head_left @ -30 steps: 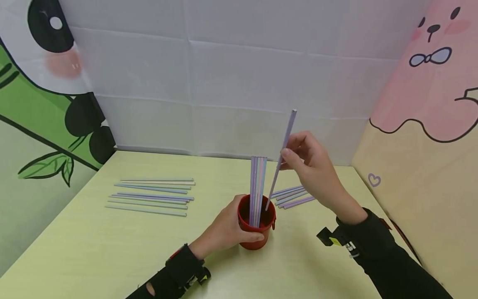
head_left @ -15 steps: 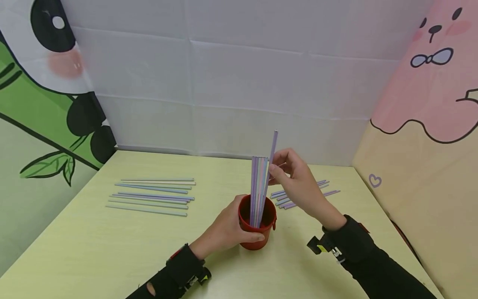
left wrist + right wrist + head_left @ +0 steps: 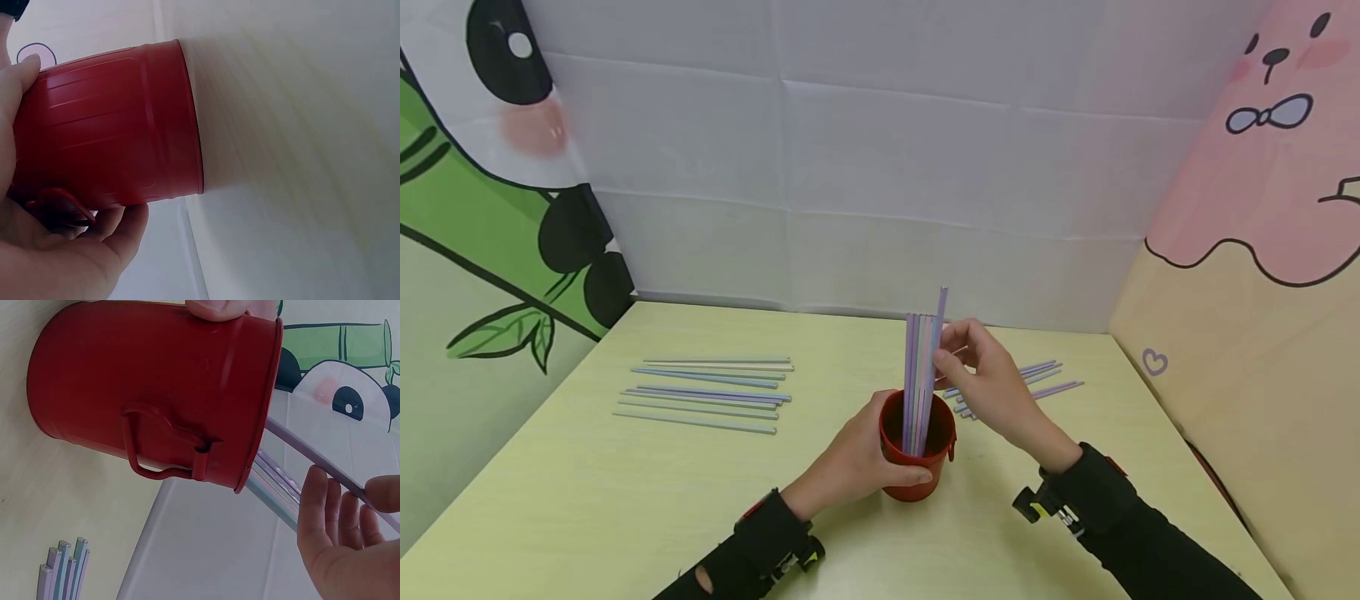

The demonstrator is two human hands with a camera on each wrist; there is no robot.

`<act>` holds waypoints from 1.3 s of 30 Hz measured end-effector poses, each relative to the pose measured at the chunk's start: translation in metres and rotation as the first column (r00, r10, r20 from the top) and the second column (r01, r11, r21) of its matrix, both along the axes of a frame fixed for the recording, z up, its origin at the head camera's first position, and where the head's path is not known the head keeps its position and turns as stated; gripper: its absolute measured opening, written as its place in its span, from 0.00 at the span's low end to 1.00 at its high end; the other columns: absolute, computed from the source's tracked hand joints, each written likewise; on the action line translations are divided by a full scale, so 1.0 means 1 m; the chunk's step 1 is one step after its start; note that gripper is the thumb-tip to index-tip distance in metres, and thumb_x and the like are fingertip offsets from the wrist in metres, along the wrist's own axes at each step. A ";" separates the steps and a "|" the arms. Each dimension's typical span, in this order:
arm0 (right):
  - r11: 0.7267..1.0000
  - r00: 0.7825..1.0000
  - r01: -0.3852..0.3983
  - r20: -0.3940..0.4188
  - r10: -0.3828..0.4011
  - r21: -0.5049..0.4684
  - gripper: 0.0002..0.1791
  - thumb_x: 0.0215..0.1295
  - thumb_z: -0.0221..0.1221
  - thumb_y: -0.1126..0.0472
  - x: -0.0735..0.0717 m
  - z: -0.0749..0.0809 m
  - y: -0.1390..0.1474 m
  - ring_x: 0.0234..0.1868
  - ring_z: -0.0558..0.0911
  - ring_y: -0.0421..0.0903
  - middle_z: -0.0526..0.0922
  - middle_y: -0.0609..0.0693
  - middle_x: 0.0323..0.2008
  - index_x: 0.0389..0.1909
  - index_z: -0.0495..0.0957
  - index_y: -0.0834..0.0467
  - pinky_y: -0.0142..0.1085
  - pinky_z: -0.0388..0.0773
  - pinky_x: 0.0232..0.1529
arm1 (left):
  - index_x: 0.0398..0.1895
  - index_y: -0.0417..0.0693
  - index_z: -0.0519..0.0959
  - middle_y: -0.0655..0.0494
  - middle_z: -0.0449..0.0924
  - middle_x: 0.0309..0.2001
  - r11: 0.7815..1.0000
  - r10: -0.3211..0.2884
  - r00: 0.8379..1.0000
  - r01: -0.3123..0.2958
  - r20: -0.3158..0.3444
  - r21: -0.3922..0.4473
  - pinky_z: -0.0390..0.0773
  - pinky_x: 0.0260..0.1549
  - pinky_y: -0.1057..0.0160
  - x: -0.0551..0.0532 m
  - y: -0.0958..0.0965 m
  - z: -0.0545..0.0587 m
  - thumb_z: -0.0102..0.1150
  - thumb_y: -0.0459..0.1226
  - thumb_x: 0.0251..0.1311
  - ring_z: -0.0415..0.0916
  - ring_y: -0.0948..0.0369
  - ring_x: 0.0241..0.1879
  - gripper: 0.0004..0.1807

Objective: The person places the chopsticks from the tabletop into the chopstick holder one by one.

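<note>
My left hand [image 3: 853, 458] grips the side of a red metal bucket [image 3: 912, 483], which stands upright on the table. Its fingers and thumb curl round the bucket wall [image 3: 106, 119] in the left wrist view. Several pastel chopsticks [image 3: 917, 358] stand together inside, leaning on the rim. Above the bucket's right side, my right hand [image 3: 992, 387] pinches a purple chopstick [image 3: 942, 302] between thumb and fingers. That chopstick [image 3: 315, 453] reaches down past the rim in the right wrist view; its lower end is hidden in the bucket.
Several chopsticks [image 3: 700, 398] lie in a spread row on the left of the table [image 3: 625, 500]. More chopsticks [image 3: 1062, 387] lie at the right, partly behind my right hand. A white cloth wall [image 3: 880, 167] closes off the back, with cartoon panels at both sides.
My right hand has moved left and down, lowering the purple chopstick further into the bucket beside the others. My left hand and the bucket have stayed in place.
</note>
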State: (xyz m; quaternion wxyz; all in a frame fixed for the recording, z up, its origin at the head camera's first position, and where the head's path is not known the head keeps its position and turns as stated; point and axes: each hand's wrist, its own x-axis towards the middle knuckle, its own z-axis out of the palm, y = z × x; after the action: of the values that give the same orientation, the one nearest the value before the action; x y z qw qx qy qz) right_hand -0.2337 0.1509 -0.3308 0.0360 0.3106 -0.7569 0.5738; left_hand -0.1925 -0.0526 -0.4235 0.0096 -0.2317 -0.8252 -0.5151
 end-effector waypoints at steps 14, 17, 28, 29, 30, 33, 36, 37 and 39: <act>0.999 0.999 0.044 -0.011 -0.044 0.009 0.09 0.71 0.53 0.63 -0.004 -0.006 0.014 0.37 0.81 0.52 0.74 0.56 0.41 0.49 0.68 0.58 0.42 0.82 0.37 | 0.66 0.61 0.56 0.69 0.69 0.55 1.000 0.019 1.000 -0.019 0.022 -0.007 0.78 0.43 0.63 0.000 0.001 0.000 0.77 0.53 0.39 0.70 0.67 0.50 0.51; 0.996 0.995 0.085 -0.048 -0.083 0.034 0.09 0.71 0.54 0.62 -0.006 -0.004 0.020 0.37 0.81 0.49 0.74 0.54 0.41 0.49 0.68 0.57 0.41 0.82 0.37 | 0.66 0.61 0.56 0.69 0.69 0.55 1.000 0.022 0.999 -0.022 0.026 -0.007 0.78 0.44 0.63 0.000 0.001 0.000 0.77 0.54 0.38 0.70 0.67 0.50 0.51; 0.903 0.878 0.269 -0.471 -0.087 0.334 0.17 0.62 0.61 0.63 -0.031 -0.012 0.058 0.45 0.74 0.45 0.72 0.48 0.46 0.51 0.69 0.57 0.46 0.78 0.44 | 0.65 0.61 0.56 0.69 0.69 0.55 0.999 0.030 0.999 -0.029 0.020 -0.020 0.78 0.44 0.62 -0.001 0.001 -0.001 0.76 0.56 0.37 0.69 0.67 0.51 0.52; 0.888 0.866 0.282 -0.495 -0.072 0.364 0.18 0.61 0.61 0.62 -0.033 -0.015 0.062 0.46 0.74 0.46 0.72 0.49 0.47 0.51 0.70 0.57 0.46 0.77 0.45 | 0.65 0.61 0.56 0.70 0.69 0.55 0.999 0.031 0.999 -0.031 0.021 -0.021 0.78 0.44 0.62 -0.001 0.002 -0.001 0.76 0.56 0.37 0.69 0.67 0.51 0.52; 0.868 0.854 0.299 -0.517 -0.057 0.397 0.19 0.60 0.62 0.62 -0.036 -0.019 0.067 0.47 0.73 0.46 0.71 0.49 0.48 0.52 0.70 0.57 0.46 0.76 0.45 | 0.65 0.61 0.56 0.70 0.69 0.55 0.999 0.033 0.999 -0.032 0.021 -0.023 0.78 0.43 0.63 -0.001 0.002 -0.001 0.76 0.56 0.37 0.69 0.67 0.51 0.52; 0.811 0.833 0.335 -0.554 -0.018 0.479 0.22 0.59 0.63 0.59 -0.044 -0.029 0.079 0.49 0.70 0.46 0.70 0.49 0.49 0.54 0.71 0.56 0.45 0.74 0.48 | 0.66 0.60 0.57 0.69 0.69 0.55 0.999 0.036 0.999 -0.036 0.019 -0.029 0.78 0.43 0.63 -0.001 0.001 -0.001 0.76 0.55 0.37 0.70 0.67 0.51 0.52; 0.764 0.825 0.357 -0.565 0.013 0.537 0.24 0.58 0.63 0.56 -0.051 -0.038 0.089 0.53 0.69 0.48 0.70 0.48 0.50 0.55 0.71 0.55 0.48 0.71 0.52 | 0.66 0.60 0.56 0.69 0.69 0.55 0.999 0.038 0.999 -0.037 0.019 -0.029 0.78 0.43 0.63 -0.001 0.001 -0.001 0.77 0.55 0.37 0.70 0.67 0.51 0.52; 0.752 0.826 0.360 -0.564 0.019 0.552 0.24 0.58 0.63 0.54 -0.052 -0.040 0.092 0.53 0.69 0.49 0.71 0.48 0.51 0.55 0.71 0.55 0.50 0.70 0.52 | 0.66 0.60 0.56 0.69 0.69 0.55 0.999 0.038 0.999 -0.038 0.021 -0.027 0.78 0.43 0.63 0.000 0.001 -0.001 0.77 0.55 0.37 0.70 0.67 0.51 0.52; 0.731 0.832 0.359 -0.554 0.030 0.580 0.25 0.58 0.63 0.52 -0.055 -0.045 0.098 0.54 0.69 0.51 0.71 0.49 0.52 0.56 0.71 0.55 0.53 0.69 0.53 | 0.66 0.60 0.56 0.69 0.69 0.55 0.999 0.038 0.999 -0.038 0.024 -0.025 0.78 0.43 0.63 0.000 0.001 -0.001 0.76 0.56 0.37 0.70 0.67 0.51 0.52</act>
State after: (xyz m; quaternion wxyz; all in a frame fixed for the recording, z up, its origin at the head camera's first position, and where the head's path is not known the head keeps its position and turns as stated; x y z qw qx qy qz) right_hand -0.2892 0.2486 -0.3759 0.1826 0.3763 -0.8954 0.1530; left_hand -0.1926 -0.0518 -0.4244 0.0064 -0.2097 -0.8357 -0.5076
